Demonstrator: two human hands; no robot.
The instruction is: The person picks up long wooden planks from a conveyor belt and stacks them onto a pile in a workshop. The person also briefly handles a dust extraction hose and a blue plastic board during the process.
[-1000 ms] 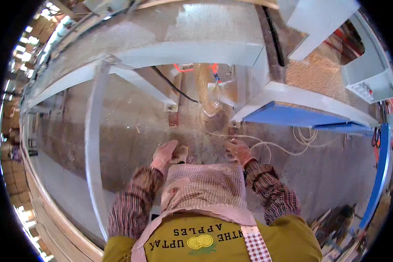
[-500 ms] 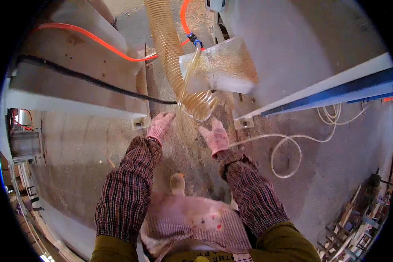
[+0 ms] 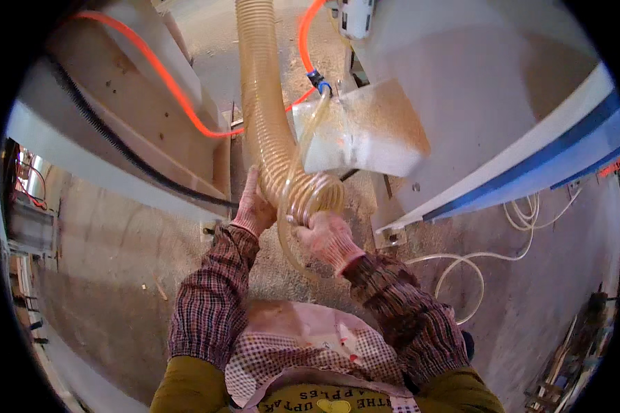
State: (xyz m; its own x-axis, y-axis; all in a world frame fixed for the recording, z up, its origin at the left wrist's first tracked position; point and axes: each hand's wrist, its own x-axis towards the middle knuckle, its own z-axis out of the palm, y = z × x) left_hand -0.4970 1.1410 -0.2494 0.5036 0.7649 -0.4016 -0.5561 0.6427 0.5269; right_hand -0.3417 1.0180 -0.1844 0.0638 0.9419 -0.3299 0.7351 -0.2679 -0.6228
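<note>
A wide, translucent amber ribbed hose (image 3: 260,89) comes down from the far side and bends to the right near its lower end. My left hand (image 3: 256,210), in a pinkish knit glove, is against the left side of the bend, its fingers reaching up along the ribs and partly hidden. On the curled end my right hand (image 3: 329,241), gloved alike, is closed with its fingers around the lower ribs. A thin clear tube (image 3: 287,227) hangs in front of the hose between my hands. It runs up to a blue-and-black connector (image 3: 319,81) on an orange air line (image 3: 308,31).
A pale, dust-coated bent panel (image 3: 365,131) sticks out right of the hose. Grey machine bodies flank both sides, the right one with a blue-striped beam (image 3: 530,168). A black cable (image 3: 124,148) crosses at left. Loose clear tubing (image 3: 475,260) coils on the dusty floor (image 3: 117,255).
Both hands have moved in from beside the hose and taken hold of its lower end. The hose end now sits a little lower in view, and the head view has shifted slightly.
</note>
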